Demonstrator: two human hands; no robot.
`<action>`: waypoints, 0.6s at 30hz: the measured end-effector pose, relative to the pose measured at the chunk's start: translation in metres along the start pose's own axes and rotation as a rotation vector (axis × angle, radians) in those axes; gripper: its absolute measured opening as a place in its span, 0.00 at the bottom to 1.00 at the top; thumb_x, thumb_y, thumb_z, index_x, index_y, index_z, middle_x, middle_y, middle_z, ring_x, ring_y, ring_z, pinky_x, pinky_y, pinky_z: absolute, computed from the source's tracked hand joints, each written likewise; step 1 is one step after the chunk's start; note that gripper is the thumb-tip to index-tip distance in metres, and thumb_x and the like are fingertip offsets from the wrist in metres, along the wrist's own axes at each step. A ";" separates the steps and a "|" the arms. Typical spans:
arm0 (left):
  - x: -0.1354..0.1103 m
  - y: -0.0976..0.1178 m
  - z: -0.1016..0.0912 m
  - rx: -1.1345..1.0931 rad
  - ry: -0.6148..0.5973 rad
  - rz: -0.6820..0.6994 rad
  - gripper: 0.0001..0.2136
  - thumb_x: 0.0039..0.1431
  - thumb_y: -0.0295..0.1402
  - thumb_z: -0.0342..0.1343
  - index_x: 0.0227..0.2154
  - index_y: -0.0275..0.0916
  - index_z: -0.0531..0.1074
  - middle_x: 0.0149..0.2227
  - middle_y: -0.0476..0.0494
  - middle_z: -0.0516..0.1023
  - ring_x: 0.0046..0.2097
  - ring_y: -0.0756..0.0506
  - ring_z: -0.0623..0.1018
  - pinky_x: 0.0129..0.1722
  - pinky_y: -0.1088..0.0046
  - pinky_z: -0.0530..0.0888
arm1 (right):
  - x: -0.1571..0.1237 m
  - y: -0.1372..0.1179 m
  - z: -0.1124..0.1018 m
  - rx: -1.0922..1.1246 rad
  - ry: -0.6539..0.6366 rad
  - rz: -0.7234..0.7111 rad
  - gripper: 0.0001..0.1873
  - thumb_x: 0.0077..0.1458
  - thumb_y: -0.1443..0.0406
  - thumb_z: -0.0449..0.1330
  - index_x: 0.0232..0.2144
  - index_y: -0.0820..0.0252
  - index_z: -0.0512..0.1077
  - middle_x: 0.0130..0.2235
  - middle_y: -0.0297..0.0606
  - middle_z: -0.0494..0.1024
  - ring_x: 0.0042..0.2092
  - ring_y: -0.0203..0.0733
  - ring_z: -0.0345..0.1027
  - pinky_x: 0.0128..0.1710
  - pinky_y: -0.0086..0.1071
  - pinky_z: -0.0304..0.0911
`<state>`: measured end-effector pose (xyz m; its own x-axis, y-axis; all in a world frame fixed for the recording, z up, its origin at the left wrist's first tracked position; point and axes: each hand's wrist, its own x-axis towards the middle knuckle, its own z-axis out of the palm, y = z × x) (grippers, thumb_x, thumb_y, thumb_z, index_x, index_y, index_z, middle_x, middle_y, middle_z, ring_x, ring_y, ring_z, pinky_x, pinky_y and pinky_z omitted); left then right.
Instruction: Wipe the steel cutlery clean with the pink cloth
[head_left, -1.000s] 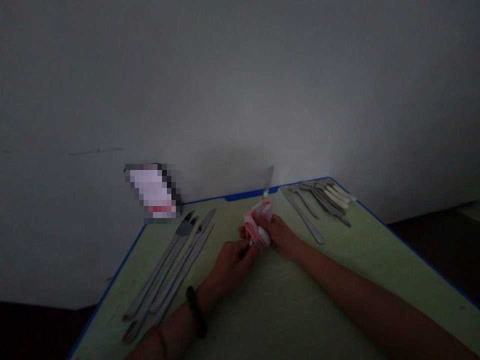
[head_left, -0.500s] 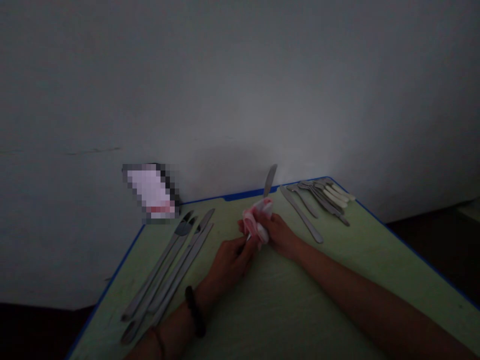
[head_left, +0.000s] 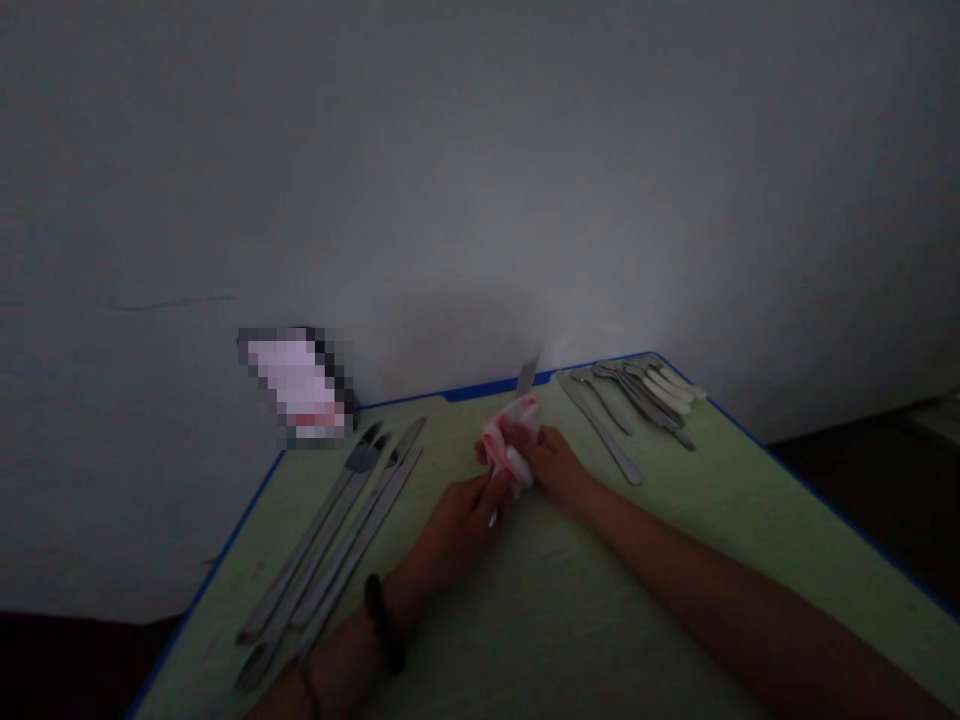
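Note:
A table knife (head_left: 527, 377) points away from me over the far half of the table, its blade tip smeared by motion. A pink and white cloth (head_left: 513, 452) is bunched around its middle. My right hand (head_left: 553, 458) is closed on the cloth, pressing it about the knife. My left hand (head_left: 463, 512) grips the knife on the near side, where a bit of its handle end shows below the fingers. The cloth and fingers hide the rest of the knife. Another knife (head_left: 600, 430) lies just right of my right hand.
Several long knives and spoons (head_left: 330, 540) lie side by side at the left. A pile of cutlery (head_left: 649, 390), some with white handles, lies at the far right. A blurred-out phone-like object (head_left: 296, 380) leans on the wall (head_left: 480, 180) behind the green table (head_left: 600, 620).
The knife has drawn back towards me through the cloth: less blade sticks out beyond it, and more handle end shows near my left hand. Both hands keep their grip.

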<state>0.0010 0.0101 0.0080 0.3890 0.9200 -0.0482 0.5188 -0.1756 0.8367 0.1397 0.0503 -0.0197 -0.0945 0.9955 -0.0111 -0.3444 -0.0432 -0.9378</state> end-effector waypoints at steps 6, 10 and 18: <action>-0.007 -0.004 0.004 0.129 -0.119 0.060 0.21 0.63 0.43 0.39 0.19 0.38 0.64 0.18 0.52 0.65 0.23 0.51 0.66 0.27 0.76 0.62 | 0.008 -0.005 0.002 0.308 0.111 0.036 0.20 0.45 0.51 0.62 0.31 0.63 0.74 0.30 0.43 0.79 0.35 0.44 0.74 0.34 0.34 0.67; -0.007 -0.006 -0.002 -0.133 -0.175 0.030 0.19 0.63 0.44 0.39 0.26 0.37 0.67 0.19 0.52 0.66 0.23 0.51 0.67 0.26 0.77 0.64 | 0.011 -0.005 -0.002 0.274 0.053 0.018 0.22 0.45 0.50 0.61 0.32 0.64 0.74 0.31 0.44 0.79 0.35 0.44 0.74 0.33 0.34 0.67; 0.001 -0.013 0.001 -0.361 -0.026 -0.085 0.17 0.61 0.47 0.40 0.29 0.38 0.62 0.19 0.56 0.58 0.19 0.54 0.58 0.19 0.79 0.58 | 0.003 0.004 -0.005 -0.067 0.044 -0.027 0.20 0.44 0.50 0.62 0.25 0.64 0.75 0.24 0.40 0.77 0.31 0.44 0.72 0.32 0.34 0.66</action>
<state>-0.0049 0.0132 -0.0032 0.3779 0.9158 -0.1361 0.2503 0.0404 0.9673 0.1431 0.0536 -0.0251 -0.0446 0.9990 0.0003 -0.2830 -0.0123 -0.9590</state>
